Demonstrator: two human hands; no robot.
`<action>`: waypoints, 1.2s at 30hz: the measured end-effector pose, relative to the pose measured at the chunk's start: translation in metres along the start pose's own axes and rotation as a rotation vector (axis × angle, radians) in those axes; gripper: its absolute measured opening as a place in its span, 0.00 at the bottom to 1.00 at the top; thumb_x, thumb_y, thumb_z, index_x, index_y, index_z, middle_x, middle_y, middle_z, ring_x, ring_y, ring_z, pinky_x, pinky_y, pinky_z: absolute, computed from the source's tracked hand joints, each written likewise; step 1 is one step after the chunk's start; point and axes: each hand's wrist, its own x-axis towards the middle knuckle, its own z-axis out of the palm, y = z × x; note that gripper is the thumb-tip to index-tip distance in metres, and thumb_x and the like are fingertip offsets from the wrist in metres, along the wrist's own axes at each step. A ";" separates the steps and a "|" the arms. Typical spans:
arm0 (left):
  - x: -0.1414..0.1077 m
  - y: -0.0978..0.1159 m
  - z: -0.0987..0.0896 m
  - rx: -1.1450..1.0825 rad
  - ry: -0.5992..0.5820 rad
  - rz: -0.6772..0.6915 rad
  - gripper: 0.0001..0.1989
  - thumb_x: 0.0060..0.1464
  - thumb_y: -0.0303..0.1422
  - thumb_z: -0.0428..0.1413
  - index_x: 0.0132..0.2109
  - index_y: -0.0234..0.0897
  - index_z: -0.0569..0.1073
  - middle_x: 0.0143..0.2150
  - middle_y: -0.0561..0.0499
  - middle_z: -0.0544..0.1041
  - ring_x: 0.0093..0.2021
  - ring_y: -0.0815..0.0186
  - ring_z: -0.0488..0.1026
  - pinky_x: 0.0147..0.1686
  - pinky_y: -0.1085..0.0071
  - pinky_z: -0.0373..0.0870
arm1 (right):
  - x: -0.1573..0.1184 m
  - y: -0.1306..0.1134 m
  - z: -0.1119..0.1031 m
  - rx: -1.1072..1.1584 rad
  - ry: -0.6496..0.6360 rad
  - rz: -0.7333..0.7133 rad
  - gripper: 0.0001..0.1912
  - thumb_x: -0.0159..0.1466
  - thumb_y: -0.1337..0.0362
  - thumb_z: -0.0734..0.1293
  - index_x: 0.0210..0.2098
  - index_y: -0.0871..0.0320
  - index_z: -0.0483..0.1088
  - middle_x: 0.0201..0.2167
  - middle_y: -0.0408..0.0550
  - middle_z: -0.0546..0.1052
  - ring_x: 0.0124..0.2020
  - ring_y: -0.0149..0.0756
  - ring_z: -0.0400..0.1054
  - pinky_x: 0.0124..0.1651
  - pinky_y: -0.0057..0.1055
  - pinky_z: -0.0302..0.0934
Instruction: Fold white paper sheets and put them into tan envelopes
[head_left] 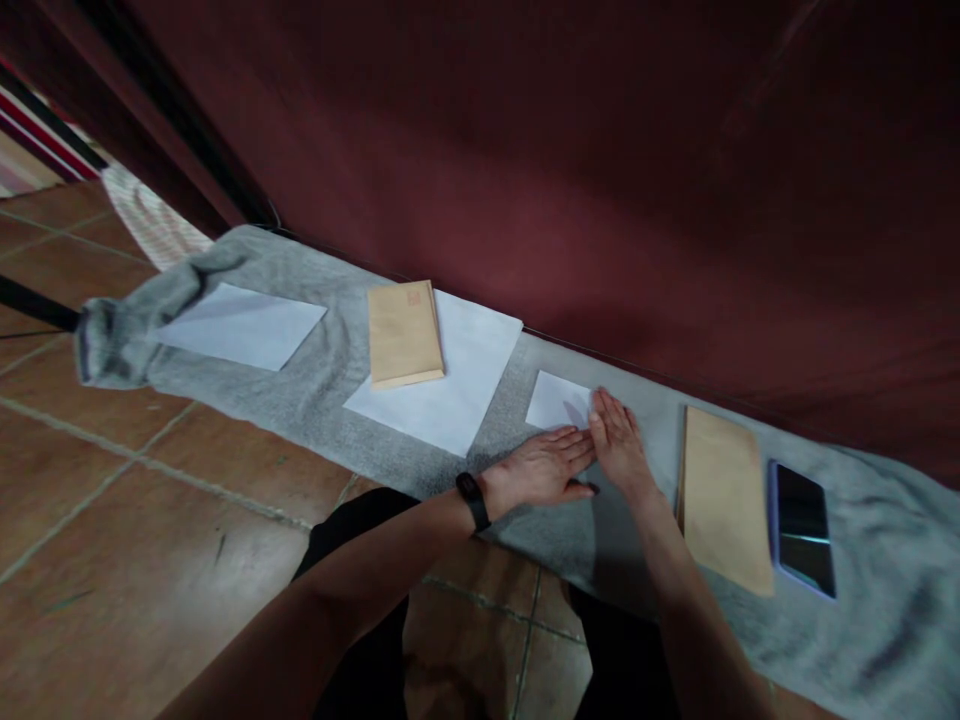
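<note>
- The small paper is being laid flat on the cloth, in front of the person, and is being partly covered by both hands at its lower and right edges.
- The left hand is being held palm down along the lower edge of the small paper; its fingers are being stretched straight and close together, with the thumb being set apart.
- The right hand is being laid over the right edge, its fingers being extended flat and side by side, pointing away from the person.
- The two hands are being brought into contact where the left fingertips are meeting the right hand.
- A black wristband is being worn on the left wrist.
- To the left, the large white paper is being partly covered by the brown envelopes; farther left, a white sheet is being borne by the cloth.
- To the right, the tan envelopes are being supported by the cloth, with the phone being placed just beside them, face up.
- The cloth is being bordered by the dark red backdrop on its far side, and the tiled floor is being partly hidden by it.
</note>
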 end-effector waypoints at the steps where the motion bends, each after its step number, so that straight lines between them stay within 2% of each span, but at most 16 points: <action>1: -0.001 0.000 0.000 0.005 -0.004 -0.002 0.33 0.69 0.49 0.47 0.70 0.28 0.61 0.72 0.36 0.62 0.72 0.57 0.58 0.73 0.61 0.46 | 0.000 0.000 0.000 -0.013 0.005 0.008 0.31 0.76 0.57 0.42 0.73 0.61 0.51 0.73 0.56 0.58 0.74 0.43 0.49 0.73 0.50 0.45; 6: -0.006 0.002 0.002 0.023 0.023 -0.071 0.34 0.71 0.50 0.41 0.72 0.30 0.55 0.75 0.39 0.56 0.75 0.60 0.51 0.74 0.62 0.42 | 0.000 0.001 0.001 -0.063 0.033 0.015 0.33 0.76 0.55 0.43 0.72 0.66 0.53 0.73 0.59 0.56 0.74 0.46 0.50 0.73 0.50 0.45; 9: -0.009 0.000 0.008 0.041 0.085 -0.186 0.38 0.70 0.53 0.40 0.73 0.28 0.52 0.75 0.36 0.53 0.76 0.57 0.47 0.74 0.58 0.43 | -0.001 0.002 0.002 -0.090 0.062 0.039 0.32 0.76 0.54 0.46 0.73 0.65 0.52 0.73 0.60 0.57 0.72 0.48 0.52 0.72 0.51 0.46; 13: -0.011 -0.003 0.013 0.083 0.125 -0.349 0.40 0.68 0.55 0.42 0.72 0.25 0.54 0.75 0.33 0.53 0.76 0.52 0.45 0.73 0.53 0.45 | -0.001 0.000 0.002 -0.106 0.086 0.066 0.31 0.76 0.54 0.48 0.73 0.64 0.52 0.72 0.59 0.58 0.72 0.49 0.54 0.71 0.51 0.47; 19: -0.013 -0.008 0.010 0.161 0.139 -0.557 0.44 0.67 0.55 0.43 0.72 0.19 0.54 0.75 0.28 0.51 0.76 0.47 0.46 0.73 0.51 0.48 | -0.002 -0.002 0.000 -0.098 0.077 0.113 0.31 0.76 0.54 0.48 0.73 0.62 0.53 0.73 0.56 0.57 0.72 0.49 0.53 0.72 0.50 0.46; 24: -0.010 -0.022 0.006 0.227 0.158 -0.668 0.38 0.69 0.47 0.40 0.70 0.16 0.57 0.73 0.27 0.55 0.74 0.44 0.51 0.73 0.47 0.45 | -0.005 0.001 -0.002 -0.070 0.069 0.151 0.29 0.76 0.55 0.49 0.73 0.60 0.54 0.73 0.55 0.57 0.73 0.47 0.52 0.72 0.51 0.46; 27: -0.005 -0.029 0.001 0.249 0.241 -0.674 0.35 0.69 0.44 0.39 0.72 0.20 0.56 0.73 0.30 0.57 0.75 0.46 0.51 0.73 0.45 0.44 | -0.005 0.005 -0.004 -0.049 0.087 0.148 0.29 0.76 0.55 0.50 0.72 0.59 0.55 0.72 0.55 0.58 0.73 0.47 0.53 0.72 0.51 0.47; 29: -0.001 -0.030 -0.001 0.246 0.275 -0.627 0.33 0.70 0.42 0.38 0.73 0.24 0.54 0.74 0.34 0.56 0.75 0.49 0.49 0.73 0.47 0.45 | -0.006 0.006 -0.006 -0.035 0.102 0.153 0.30 0.76 0.54 0.50 0.72 0.61 0.55 0.72 0.58 0.59 0.72 0.47 0.53 0.72 0.52 0.48; 33: 0.008 -0.027 -0.003 0.206 0.231 -0.506 0.31 0.70 0.39 0.38 0.73 0.27 0.55 0.74 0.38 0.56 0.76 0.55 0.48 0.74 0.53 0.47 | -0.009 -0.009 -0.010 -0.016 0.108 0.153 0.29 0.76 0.56 0.51 0.71 0.66 0.56 0.72 0.60 0.59 0.73 0.47 0.53 0.72 0.50 0.48; 36: 0.014 -0.024 -0.002 0.198 0.170 -0.429 0.29 0.71 0.38 0.37 0.72 0.29 0.57 0.74 0.41 0.57 0.76 0.57 0.49 0.74 0.55 0.48 | -0.017 -0.028 -0.010 0.010 0.052 0.050 0.28 0.76 0.59 0.51 0.71 0.65 0.56 0.73 0.56 0.58 0.73 0.41 0.51 0.74 0.45 0.47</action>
